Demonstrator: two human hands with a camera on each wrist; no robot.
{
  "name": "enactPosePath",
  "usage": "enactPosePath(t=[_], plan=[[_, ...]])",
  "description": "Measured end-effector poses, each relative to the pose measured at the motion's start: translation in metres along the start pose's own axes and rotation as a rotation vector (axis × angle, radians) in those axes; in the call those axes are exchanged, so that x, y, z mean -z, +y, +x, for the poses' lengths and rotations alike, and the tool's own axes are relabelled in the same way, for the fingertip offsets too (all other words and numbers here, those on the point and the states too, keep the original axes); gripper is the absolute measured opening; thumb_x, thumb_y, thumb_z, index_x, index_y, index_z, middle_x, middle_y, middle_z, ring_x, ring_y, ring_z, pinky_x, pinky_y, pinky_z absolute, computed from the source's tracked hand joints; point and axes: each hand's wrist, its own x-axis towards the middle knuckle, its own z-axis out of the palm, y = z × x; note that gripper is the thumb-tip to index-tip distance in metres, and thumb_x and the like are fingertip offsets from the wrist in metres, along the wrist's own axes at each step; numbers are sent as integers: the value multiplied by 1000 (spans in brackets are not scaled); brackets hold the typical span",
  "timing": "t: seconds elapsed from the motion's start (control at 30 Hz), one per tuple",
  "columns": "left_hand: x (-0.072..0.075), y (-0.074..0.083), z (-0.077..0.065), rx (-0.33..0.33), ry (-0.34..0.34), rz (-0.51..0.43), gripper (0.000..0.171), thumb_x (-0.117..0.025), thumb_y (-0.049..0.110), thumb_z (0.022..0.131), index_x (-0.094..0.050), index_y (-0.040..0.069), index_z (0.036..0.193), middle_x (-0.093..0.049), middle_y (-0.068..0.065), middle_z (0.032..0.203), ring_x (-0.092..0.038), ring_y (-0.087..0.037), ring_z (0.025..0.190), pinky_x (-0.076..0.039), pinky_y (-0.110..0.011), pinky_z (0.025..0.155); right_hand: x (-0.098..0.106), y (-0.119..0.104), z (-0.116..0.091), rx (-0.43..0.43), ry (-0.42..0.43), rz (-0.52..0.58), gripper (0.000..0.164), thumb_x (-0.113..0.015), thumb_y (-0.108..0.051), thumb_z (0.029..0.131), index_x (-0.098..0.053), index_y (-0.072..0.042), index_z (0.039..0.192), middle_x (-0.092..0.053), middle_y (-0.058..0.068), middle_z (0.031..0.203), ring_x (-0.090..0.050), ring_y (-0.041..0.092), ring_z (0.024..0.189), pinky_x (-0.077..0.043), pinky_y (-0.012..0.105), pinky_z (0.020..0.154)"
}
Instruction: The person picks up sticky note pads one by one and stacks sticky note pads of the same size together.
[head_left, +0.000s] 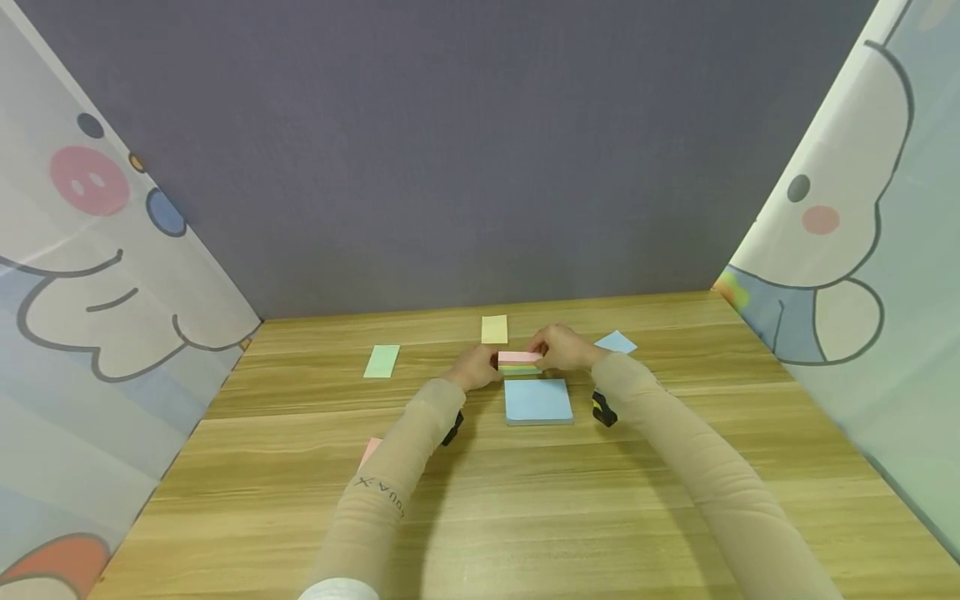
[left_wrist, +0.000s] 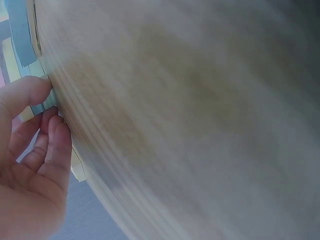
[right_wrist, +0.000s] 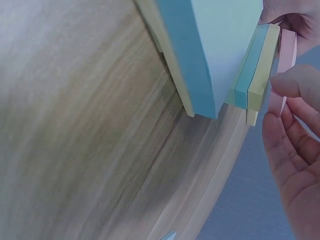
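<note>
Just behind a large light-blue sticky note pad (head_left: 537, 400) stands a stack of small sticky note pads, with a pink pad (head_left: 520, 357) over yellow, blue and green ones. My right hand (head_left: 562, 348) pinches the pink pad at its right end between thumb and fingers. A narrow gap shows between the pink pad (right_wrist: 287, 52) and the yellow pad (right_wrist: 260, 85) in the right wrist view. At the stack's left end, my left hand (head_left: 474, 367) holds the lower pads, thumb (left_wrist: 35, 90) on their edge and fingers curled at the other side.
Loose notes lie around on the wooden table (head_left: 525, 517): a green note (head_left: 382, 361) at left, a yellow note (head_left: 494, 329) behind, a blue note (head_left: 616, 340) by the right wrist, and a pink note (head_left: 369, 451) partly under the left sleeve. A grey panel (head_left: 480, 167) rises behind.
</note>
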Motion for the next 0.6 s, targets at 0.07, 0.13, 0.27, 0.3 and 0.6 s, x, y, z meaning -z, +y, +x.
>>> enactPosePath(t=[0.07, 0.13, 0.27, 0.3, 0.6], plan=[[0, 0, 0, 2, -1, -6, 20, -64, 11, 81, -61, 6, 101, -62, -4, 88, -53, -15, 77, -46, -28, 72, 0, 0, 0, -3, -3, -1, 21, -66, -6, 78, -68, 0, 98, -65, 9, 90, -57, 13, 74, -49, 24, 66], [0, -1, 0, 4, -1, -11, 19, -64, 11, 82, -61, 6, 100, -62, -3, 88, -53, -15, 77, -46, -28, 71, -1, 1, 0, -3, -4, 0, 20, -66, -5, 78, -68, 0, 97, -65, 8, 89, -57, 13, 74, -48, 24, 66], [-1, -3, 1, -2, 3, -2, 20, -64, 12, 82, -62, 6, 101, -61, -3, 86, -52, -15, 75, -45, -27, 69, -1, 1, 0, -3, -8, -4, 17, -66, -5, 77, -69, -2, 94, -66, 6, 88, -56, 12, 73, -48, 23, 65], [-1, -3, 2, -4, 3, -2, 20, -64, 12, 82, -62, 6, 101, -61, -3, 86, -52, -15, 75, -45, -27, 68, -1, 1, 0, -4, -9, -6, 17, -66, -5, 77, -69, -2, 94, -65, 7, 88, -56, 12, 72, -47, 23, 64], [-1, -3, 3, -9, -11, -6, 17, -64, 12, 82, -62, 6, 98, -61, -3, 86, -52, -14, 74, -45, -26, 68, -2, 3, 2, -32, -21, 4, 20, -66, -5, 78, -68, -1, 98, -66, 8, 89, -56, 13, 74, -48, 24, 66]])
